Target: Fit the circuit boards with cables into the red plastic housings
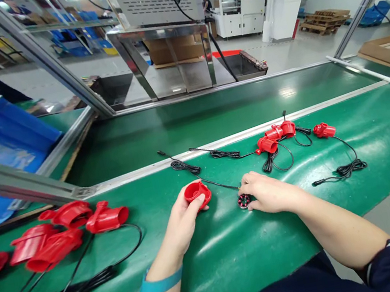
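My left hand (185, 214) is closed around a red plastic housing (198, 194), its round opening facing up toward me. Just to the right, my right hand (265, 193) pinches a small round black part with pinkish-red spots (244, 201), down at the green work surface. A thin black cable (218, 182) runs from near that part, past the red housing, to a tied coil (185, 166) behind my left hand. The undersides of both hands and some fingertips are hidden.
Several red housings with black cables (51, 239) lie at the left. More red housings (272, 137) sit behind my right hand, and a single one (324, 130) lies farther right with its coiled cable (350, 169). A metal frame post (51, 60) and a blue bin (1, 140) stand at the left.
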The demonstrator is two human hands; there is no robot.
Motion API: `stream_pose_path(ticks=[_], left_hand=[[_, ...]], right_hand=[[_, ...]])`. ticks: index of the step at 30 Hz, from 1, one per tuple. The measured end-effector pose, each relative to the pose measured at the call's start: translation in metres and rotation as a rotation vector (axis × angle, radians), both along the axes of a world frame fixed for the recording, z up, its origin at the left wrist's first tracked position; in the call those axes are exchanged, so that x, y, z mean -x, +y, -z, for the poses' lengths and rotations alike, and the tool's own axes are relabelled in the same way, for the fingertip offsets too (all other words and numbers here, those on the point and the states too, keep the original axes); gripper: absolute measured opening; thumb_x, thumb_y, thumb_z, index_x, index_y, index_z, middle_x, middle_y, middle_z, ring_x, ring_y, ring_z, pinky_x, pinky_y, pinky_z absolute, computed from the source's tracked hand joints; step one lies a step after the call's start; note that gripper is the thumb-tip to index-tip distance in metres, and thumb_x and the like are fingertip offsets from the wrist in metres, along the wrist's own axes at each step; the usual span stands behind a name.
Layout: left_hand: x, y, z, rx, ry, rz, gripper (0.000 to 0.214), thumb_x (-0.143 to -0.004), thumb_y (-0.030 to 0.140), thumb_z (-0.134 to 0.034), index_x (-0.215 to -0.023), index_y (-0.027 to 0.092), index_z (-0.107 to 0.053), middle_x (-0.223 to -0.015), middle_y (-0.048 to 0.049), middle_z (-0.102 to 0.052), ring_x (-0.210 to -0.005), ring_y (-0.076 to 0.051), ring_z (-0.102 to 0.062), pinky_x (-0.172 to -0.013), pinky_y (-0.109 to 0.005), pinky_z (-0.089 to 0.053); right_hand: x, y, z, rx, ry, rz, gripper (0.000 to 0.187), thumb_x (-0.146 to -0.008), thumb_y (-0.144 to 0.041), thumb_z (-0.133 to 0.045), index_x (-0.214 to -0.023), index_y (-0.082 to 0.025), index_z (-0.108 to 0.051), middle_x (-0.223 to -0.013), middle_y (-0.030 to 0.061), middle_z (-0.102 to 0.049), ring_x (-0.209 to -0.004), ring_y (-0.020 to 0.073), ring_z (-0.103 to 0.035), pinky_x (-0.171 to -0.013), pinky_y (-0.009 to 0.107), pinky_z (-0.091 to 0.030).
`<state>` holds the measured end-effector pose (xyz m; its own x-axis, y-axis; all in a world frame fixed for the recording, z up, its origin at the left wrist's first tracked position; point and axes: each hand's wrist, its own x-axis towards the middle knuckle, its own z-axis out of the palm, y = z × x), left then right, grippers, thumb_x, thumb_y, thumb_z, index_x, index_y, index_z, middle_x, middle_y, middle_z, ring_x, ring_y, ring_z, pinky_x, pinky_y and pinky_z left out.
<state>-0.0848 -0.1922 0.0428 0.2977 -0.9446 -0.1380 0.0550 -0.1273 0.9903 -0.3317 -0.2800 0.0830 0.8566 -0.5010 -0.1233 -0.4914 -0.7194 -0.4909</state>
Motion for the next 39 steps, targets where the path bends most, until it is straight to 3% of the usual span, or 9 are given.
stream_pose_path(ticks=[4, 6, 10, 12, 16, 21, 28, 34, 39], left_hand=[[0.003, 0.001, -0.002, 0.011, -0.117, 0.011, 0.056, -0.08, 0.055, -0.078, -0.115, 0.015, -0.063, -0.094, -0.0062, -0.07, -0.074, -0.016, -0.063, -0.066, -0.027, -0.053], [0.005, 0.002, -0.004, 0.016, -0.163, -0.003, 0.051, -0.079, 0.055, -0.079, -0.107, 0.015, -0.062, -0.089, -0.005, -0.069, -0.067, -0.015, -0.061, -0.06, -0.026, -0.05], [0.01, 0.005, -0.006, 0.059, -0.249, -0.084, 0.051, -0.072, 0.051, -0.084, -0.1, 0.019, -0.056, -0.104, -0.0091, -0.071, -0.085, -0.021, -0.068, -0.072, -0.031, -0.056], [0.015, 0.008, -0.005, 0.087, -0.34, -0.116, 0.053, -0.072, 0.047, -0.085, -0.105, 0.02, -0.054, -0.103, -0.0081, -0.07, -0.089, -0.023, -0.069, -0.078, -0.033, -0.056], [0.025, 0.013, -0.004, 0.174, -0.506, -0.04, 0.058, -0.08, 0.042, -0.077, -0.128, 0.021, -0.053, -0.111, -0.0093, -0.066, -0.098, -0.024, -0.067, -0.088, -0.037, -0.055], [0.033, 0.016, 0.004, 0.361, -0.694, 0.117, 0.04, -0.086, 0.034, -0.072, -0.122, 0.021, -0.061, -0.121, -0.0122, -0.062, -0.113, -0.029, -0.063, -0.097, -0.041, -0.053], [0.034, 0.02, 0.016, 0.464, -0.834, 0.135, 0.044, -0.086, 0.015, -0.065, -0.128, 0.022, -0.055, -0.125, -0.0115, -0.063, -0.119, -0.027, -0.062, -0.103, -0.042, -0.053], [0.034, 0.021, 0.014, 0.435, -0.867, 0.096, 0.041, -0.085, 0.016, -0.066, -0.124, 0.02, -0.057, -0.121, -0.0116, -0.065, -0.112, -0.025, -0.065, -0.1, -0.042, -0.055], [0.034, 0.02, 0.014, 0.482, -0.914, 0.048, 0.036, -0.087, 0.024, -0.068, -0.122, 0.019, -0.059, -0.118, -0.0108, -0.066, -0.109, -0.024, -0.066, -0.095, -0.039, -0.057]], right_hand=[[-0.004, 0.007, -0.004, 0.031, -0.211, 0.027, 0.022, -0.078, -0.017, -0.081, -0.097, -0.017, -0.07, -0.161, 0.02, -0.036, -0.15, 0.0379, -0.031, -0.116, 0.057, -0.035], [-0.006, 0.013, -0.008, -0.055, -0.399, 0.026, 0.028, -0.075, -0.019, -0.083, -0.098, -0.02, -0.066, -0.16, 0.017, -0.041, -0.152, 0.0341, -0.03, -0.12, 0.056, -0.031], [-0.003, 0.025, -0.023, -0.294, -0.768, 0.095, 0.034, -0.076, -0.025, -0.081, -0.104, -0.023, -0.063, -0.108, 0.0057, -0.073, -0.105, 0.0235, -0.068, -0.102, 0.045, -0.05], [-0.001, 0.029, -0.028, -0.428, -0.858, 0.176, 0.034, -0.078, -0.027, -0.08, -0.105, -0.021, -0.062, -0.092, 0.0026, -0.071, -0.079, 0.0171, -0.066, -0.079, 0.034, -0.055], [-0.007, 0.036, -0.024, -0.618, -0.823, 0.318, 0.032, -0.082, -0.032, -0.077, -0.104, -0.021, -0.056, -0.064, -0.0095, -0.052, -0.051, 0.0082, -0.042, -0.051, 0.022, -0.035], [-0.022, 0.044, -0.003, -0.382, -0.636, 0.299, 0.029, -0.088, -0.033, -0.076, -0.108, -0.02, -0.059, -0.054, -0.0138, -0.037, -0.048, 0.0088, -0.034, -0.052, 0.024, -0.027], [-0.028, 0.051, 0.004, -0.125, -0.458, 0.315, 0.03, -0.088, -0.033, -0.079, -0.109, -0.018, -0.064, -0.071, -0.0041, -0.06, -0.06, 0.0144, -0.054, -0.059, 0.026, -0.037], [-0.029, 0.052, 0.009, 0.022, -0.475, 0.235, 0.037, -0.094, -0.039, -0.073, -0.12, -0.015, -0.061, -0.097, 0.0079, -0.075, -0.079, 0.0225, -0.069, -0.07, 0.031, -0.049], [-0.026, 0.052, 0.009, 0.112, -0.499, 0.158, 0.033, -0.1, -0.029, -0.063, -0.129, -0.014, -0.059, -0.101, 0.0084, -0.077, -0.084, 0.0231, -0.073, -0.072, 0.032, -0.054]])
